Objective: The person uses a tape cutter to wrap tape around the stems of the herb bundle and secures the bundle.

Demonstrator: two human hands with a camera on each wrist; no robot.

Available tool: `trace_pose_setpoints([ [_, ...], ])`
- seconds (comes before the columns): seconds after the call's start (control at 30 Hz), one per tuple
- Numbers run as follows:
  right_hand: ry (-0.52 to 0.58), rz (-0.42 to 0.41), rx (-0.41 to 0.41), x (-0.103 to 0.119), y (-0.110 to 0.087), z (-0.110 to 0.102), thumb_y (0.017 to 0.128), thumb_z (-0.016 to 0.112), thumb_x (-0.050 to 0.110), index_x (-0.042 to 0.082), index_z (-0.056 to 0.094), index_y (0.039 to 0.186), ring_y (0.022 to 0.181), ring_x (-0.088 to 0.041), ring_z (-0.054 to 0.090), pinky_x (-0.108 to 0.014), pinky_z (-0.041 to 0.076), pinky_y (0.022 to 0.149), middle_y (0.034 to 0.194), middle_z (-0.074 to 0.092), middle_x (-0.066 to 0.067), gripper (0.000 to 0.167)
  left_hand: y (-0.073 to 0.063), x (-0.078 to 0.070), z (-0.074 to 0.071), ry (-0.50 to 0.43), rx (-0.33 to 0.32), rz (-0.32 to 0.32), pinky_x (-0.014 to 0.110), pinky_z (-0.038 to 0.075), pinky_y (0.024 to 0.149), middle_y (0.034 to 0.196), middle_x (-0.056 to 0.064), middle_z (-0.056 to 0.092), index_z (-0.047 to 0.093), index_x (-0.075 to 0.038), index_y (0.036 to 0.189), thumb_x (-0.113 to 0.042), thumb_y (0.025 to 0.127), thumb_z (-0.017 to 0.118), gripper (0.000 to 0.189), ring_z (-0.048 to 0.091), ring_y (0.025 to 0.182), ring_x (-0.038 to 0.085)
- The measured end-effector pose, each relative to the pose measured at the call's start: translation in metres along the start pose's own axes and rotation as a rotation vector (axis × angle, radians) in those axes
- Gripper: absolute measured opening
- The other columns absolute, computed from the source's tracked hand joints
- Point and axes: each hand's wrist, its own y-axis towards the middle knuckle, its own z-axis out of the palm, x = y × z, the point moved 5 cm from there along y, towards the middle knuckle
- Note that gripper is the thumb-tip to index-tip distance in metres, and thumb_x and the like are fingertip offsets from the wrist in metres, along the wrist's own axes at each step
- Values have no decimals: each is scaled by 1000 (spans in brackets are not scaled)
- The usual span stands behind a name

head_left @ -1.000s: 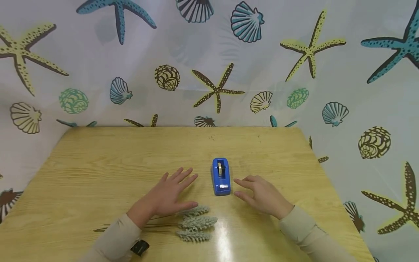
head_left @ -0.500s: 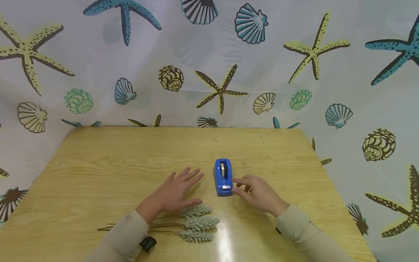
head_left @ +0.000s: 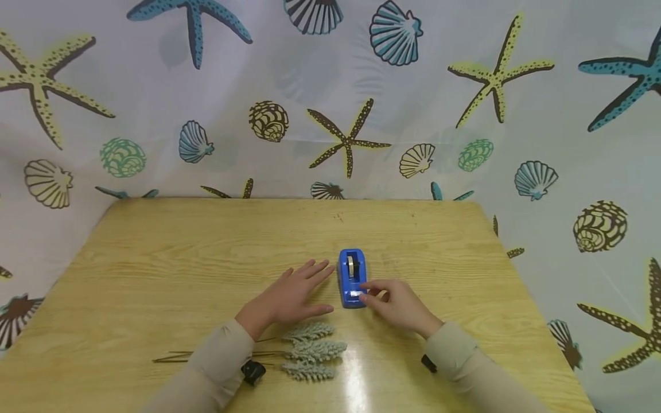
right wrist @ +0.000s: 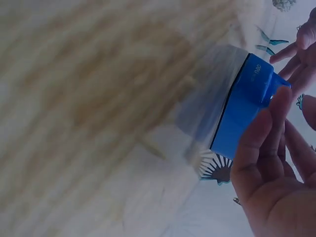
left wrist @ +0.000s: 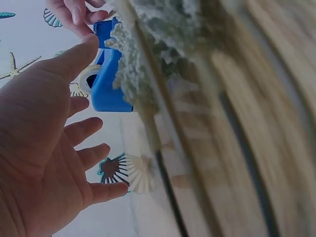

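Observation:
A blue tape dispenser (head_left: 345, 291) stands on the table with a roll of tape (head_left: 350, 265) in it. My right hand (head_left: 400, 304) is at its front end, index finger and thumb bent by the cutter with a gap between them. Whether the fingertips touch the dispenser or the tape is unclear. My left hand (head_left: 291, 295) is spread flat just left of the dispenser, holding nothing. In the left wrist view, the dispenser (left wrist: 107, 81) shows beyond the thumb. The right wrist view shows the dispenser's side (right wrist: 242, 108) behind the right fingers.
Several grey-green artificial flower stems (head_left: 316, 351) lie in front of the left hand, their thin stalks running left under the forearm. A cloth (head_left: 227, 155) printed with shells and starfish hangs behind the wooden table (head_left: 206, 241) and along its sides.
My right hand has moved left, its fingertips now over the dispenser's front end. My left hand has moved right, closer to the dispenser. The dispenser and flowers stay put.

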Motion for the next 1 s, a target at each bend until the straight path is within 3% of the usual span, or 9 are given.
trace_pose_setpoints([
  [0.1,50,53,-15,-5,3,0,99,64,30,12,73,121,62,-16,62,-26,49,52,104,73,-6,29,6,-2,0,-18,-9,1,72,26,111,165,11,24,23,-16,160,-55,95,60,84,22,151,41],
  [0.27,34,84,-72,-6,10,-2,97,67,28,15,78,107,57,-12,55,-26,46,50,102,76,-3,20,16,-3,1,-48,-22,-2,66,30,113,165,13,25,22,-14,160,-52,94,63,86,25,150,41],
  [0.43,64,117,-87,-5,16,-1,94,71,31,16,80,101,61,-12,55,-27,45,53,93,76,0,19,25,3,4,-70,-28,-19,59,33,115,164,15,26,21,-14,160,-51,92,67,90,29,149,39],
  [0.73,249,261,-95,-13,20,4,91,74,32,11,80,99,78,-13,53,-25,42,63,96,75,-2,22,37,3,7,-195,-25,-29,55,31,117,166,11,22,16,-21,161,-50,87,74,99,28,150,34],
  [1.0,488,394,-130,-18,21,15,89,76,23,3,78,100,53,-7,38,-22,34,51,74,64,2,23,46,6,14,-279,-30,-38,51,27,121,166,9,21,14,-20,162,-53,81,79,108,25,152,31],
])
